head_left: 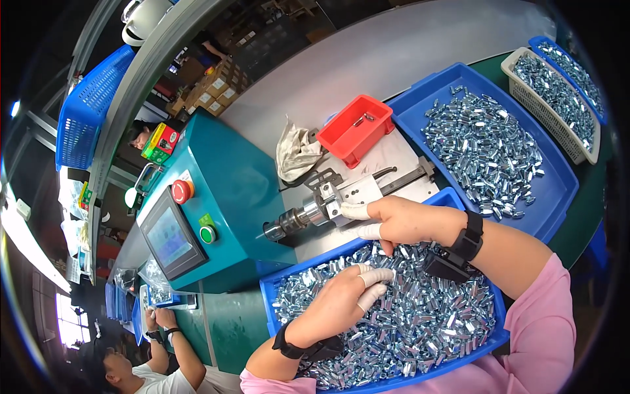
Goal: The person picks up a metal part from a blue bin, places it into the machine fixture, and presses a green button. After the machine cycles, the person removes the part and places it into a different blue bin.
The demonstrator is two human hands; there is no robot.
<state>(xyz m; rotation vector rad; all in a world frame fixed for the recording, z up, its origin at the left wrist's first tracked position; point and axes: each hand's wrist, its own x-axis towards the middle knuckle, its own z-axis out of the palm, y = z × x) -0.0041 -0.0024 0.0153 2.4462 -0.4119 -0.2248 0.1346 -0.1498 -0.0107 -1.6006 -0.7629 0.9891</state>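
My left hand (346, 297) is low over a heap of small shiny metal hex pieces (420, 322) in a blue tray (502, 338). White covers wrap its fingertips, which are curled together at the pieces; what they grip is hidden. Farther right, my right hand (410, 222) reaches to the metal clamping fixture (332, 201) of a bench machine. Its covered fingers are stretched and apart, one at the fixture's edge, and no piece shows between them. Beside the fixture, a round chuck (283, 225) comes out of the teal machine housing (230, 177).
A red bin (357, 128) holding a few pieces stands behind the fixture, beside a crumpled cloth (296, 150). More pieces fill a second blue tray (561, 190) and a cream basket (583, 154) at right. The machine carries a screen (172, 240) and red button (182, 191). A co-worker (141, 374) sits lower left.
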